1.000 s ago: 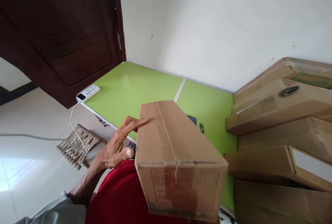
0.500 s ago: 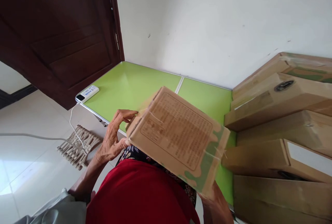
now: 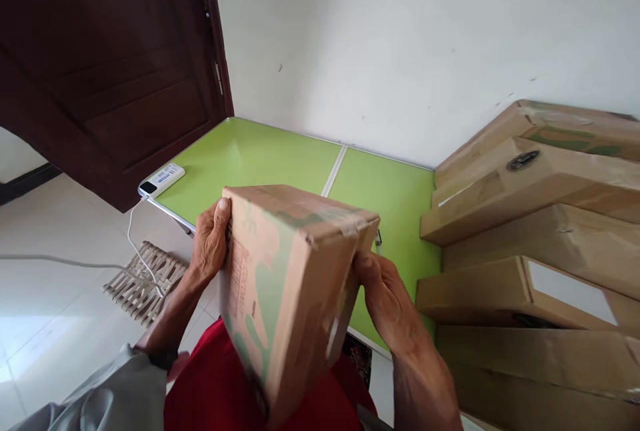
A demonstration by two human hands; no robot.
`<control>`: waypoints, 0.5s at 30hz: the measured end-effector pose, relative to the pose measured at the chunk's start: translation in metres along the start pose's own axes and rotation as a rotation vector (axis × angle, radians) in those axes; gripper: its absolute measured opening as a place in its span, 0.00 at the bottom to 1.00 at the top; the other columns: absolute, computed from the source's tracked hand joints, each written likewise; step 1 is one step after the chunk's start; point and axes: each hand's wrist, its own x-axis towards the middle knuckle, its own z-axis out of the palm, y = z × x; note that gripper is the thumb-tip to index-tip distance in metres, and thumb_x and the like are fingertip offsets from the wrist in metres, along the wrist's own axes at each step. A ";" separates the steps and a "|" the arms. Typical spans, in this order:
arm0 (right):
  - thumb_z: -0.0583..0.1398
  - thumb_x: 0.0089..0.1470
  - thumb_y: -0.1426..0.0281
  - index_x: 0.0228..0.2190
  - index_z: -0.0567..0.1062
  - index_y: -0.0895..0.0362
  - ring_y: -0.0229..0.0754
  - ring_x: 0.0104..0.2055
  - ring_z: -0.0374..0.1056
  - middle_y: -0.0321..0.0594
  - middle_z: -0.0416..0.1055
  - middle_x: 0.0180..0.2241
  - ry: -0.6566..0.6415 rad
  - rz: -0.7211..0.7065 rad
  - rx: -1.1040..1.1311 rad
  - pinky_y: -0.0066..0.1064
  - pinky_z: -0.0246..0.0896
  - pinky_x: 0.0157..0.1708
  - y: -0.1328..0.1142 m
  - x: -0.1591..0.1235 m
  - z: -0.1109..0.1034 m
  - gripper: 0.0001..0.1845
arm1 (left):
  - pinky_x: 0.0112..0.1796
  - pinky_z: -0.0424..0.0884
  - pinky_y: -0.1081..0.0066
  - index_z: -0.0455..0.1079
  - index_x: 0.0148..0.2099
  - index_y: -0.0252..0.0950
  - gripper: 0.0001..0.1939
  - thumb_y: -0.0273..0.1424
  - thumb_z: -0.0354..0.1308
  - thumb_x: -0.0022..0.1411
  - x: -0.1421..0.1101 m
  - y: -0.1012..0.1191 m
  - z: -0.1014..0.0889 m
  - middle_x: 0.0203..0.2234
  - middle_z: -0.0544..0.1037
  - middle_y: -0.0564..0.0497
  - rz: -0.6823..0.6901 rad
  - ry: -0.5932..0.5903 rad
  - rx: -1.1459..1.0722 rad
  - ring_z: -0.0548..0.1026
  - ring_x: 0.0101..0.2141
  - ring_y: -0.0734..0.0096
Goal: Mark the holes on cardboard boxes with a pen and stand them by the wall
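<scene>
Between my two hands a brown cardboard box [image 3: 313, 264] with green camouflage-like blotches is held up, tilted, over the near edge of the green table and in front of my red clothing. My left hand [image 3: 211, 234] grips its left end, the thumb on the upper corner. On the opposite end, my right hand [image 3: 383, 288] clasps the side below the top corner, and its fingertips are partly hidden by the box. Clear tape runs along the right end of the carton, which is slightly blurred.
Several cardboard boxes [image 3: 505, 224] stand in a row on the right. A white power strip [image 3: 163, 178] with a cable lies at the left corner of the green table [image 3: 270, 151]. Below it is a woven stool [image 3: 145, 281]. A dark door [image 3: 125, 71] and a white wall are behind.
The box has been turned and raised, so its printed face has swung away and a blotched side and taped end show. My right hand has come up from beneath to its right end.
</scene>
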 end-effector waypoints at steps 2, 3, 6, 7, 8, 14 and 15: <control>0.54 0.60 0.28 0.25 0.77 0.53 0.48 0.30 0.68 0.40 0.75 0.26 0.010 0.042 0.043 0.35 0.64 0.29 -0.006 0.010 0.003 0.42 | 0.35 0.71 0.66 0.68 0.30 0.39 0.36 0.65 0.47 0.73 0.006 0.001 0.000 0.26 0.74 0.51 -0.012 -0.018 0.005 0.70 0.30 0.64; 0.55 0.59 0.28 0.26 0.79 0.52 0.50 0.32 0.71 0.41 0.76 0.27 -0.001 0.069 0.066 0.37 0.68 0.32 -0.006 0.014 0.004 0.41 | 0.40 0.74 0.64 0.72 0.33 0.39 0.34 0.64 0.48 0.73 0.009 0.001 0.000 0.31 0.78 0.49 -0.020 -0.039 0.012 0.74 0.35 0.61; 0.58 0.57 0.28 0.34 0.84 0.51 0.57 0.39 0.77 0.44 0.81 0.32 -0.020 0.220 0.157 0.42 0.76 0.38 0.000 0.028 0.007 0.39 | 0.63 0.70 0.55 0.78 0.60 0.44 0.32 0.62 0.52 0.73 0.016 -0.007 -0.003 0.57 0.82 0.45 -0.127 -0.176 0.018 0.76 0.60 0.48; 0.59 0.57 0.29 0.37 0.85 0.50 0.58 0.40 0.79 0.45 0.82 0.34 -0.016 0.297 0.208 0.43 0.78 0.38 0.004 0.032 0.008 0.39 | 0.70 0.62 0.51 0.72 0.69 0.47 0.35 0.62 0.54 0.73 0.017 -0.012 -0.004 0.67 0.76 0.46 -0.193 -0.239 -0.007 0.69 0.68 0.45; 0.59 0.57 0.29 0.40 0.86 0.51 0.58 0.41 0.79 0.47 0.83 0.35 -0.013 0.373 0.267 0.44 0.79 0.37 0.010 0.035 0.008 0.39 | 0.74 0.52 0.49 0.65 0.75 0.49 0.39 0.62 0.55 0.71 0.018 -0.018 -0.005 0.74 0.68 0.48 -0.259 -0.303 -0.042 0.60 0.75 0.45; 0.60 0.62 0.35 0.49 0.84 0.51 0.57 0.46 0.81 0.46 0.84 0.41 -0.044 0.462 0.503 0.46 0.84 0.43 0.048 0.031 0.017 0.36 | 0.75 0.56 0.49 0.53 0.82 0.45 0.49 0.63 0.55 0.69 0.009 -0.041 -0.006 0.79 0.59 0.46 -0.423 -0.491 -0.258 0.61 0.76 0.42; 0.61 0.62 0.36 0.49 0.84 0.50 0.57 0.47 0.81 0.45 0.85 0.42 -0.039 0.451 0.534 0.46 0.84 0.44 0.054 0.027 0.020 0.34 | 0.73 0.61 0.49 0.52 0.82 0.43 0.48 0.63 0.53 0.71 0.006 -0.041 -0.007 0.79 0.59 0.44 -0.438 -0.505 -0.288 0.64 0.74 0.42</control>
